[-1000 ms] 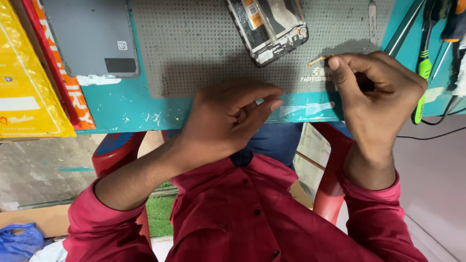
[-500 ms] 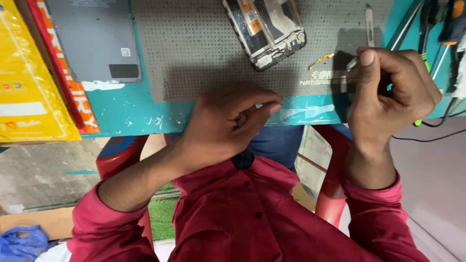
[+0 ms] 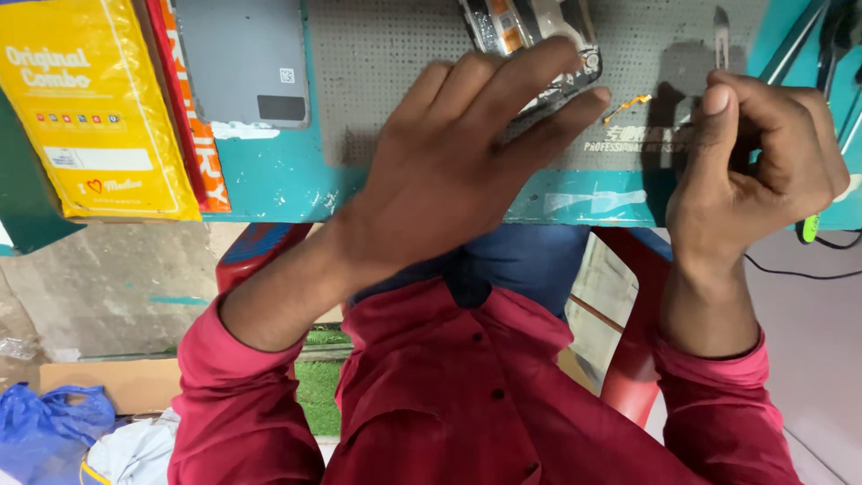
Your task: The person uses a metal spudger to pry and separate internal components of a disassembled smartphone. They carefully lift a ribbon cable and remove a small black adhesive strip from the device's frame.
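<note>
My left hand reaches forward over the grey perforated pad, its fingers spread flat and resting on the near edge of an opened phone frame with exposed parts. My right hand hovers at the pad's right side, curled shut with the thumb pressed up against the fingers; I cannot make out anything in it. A small gold flex strip lies on the pad between the two hands.
A grey phone back cover, a yellow package and an orange box lie at the left on the teal mat. A thin metal tool, a green-tipped tool and a black cable are at the right.
My left hand has moved from the table's near edge forward onto the phone frame and opened its fingers. My right hand has shifted slightly right, away from the gold strip.
</note>
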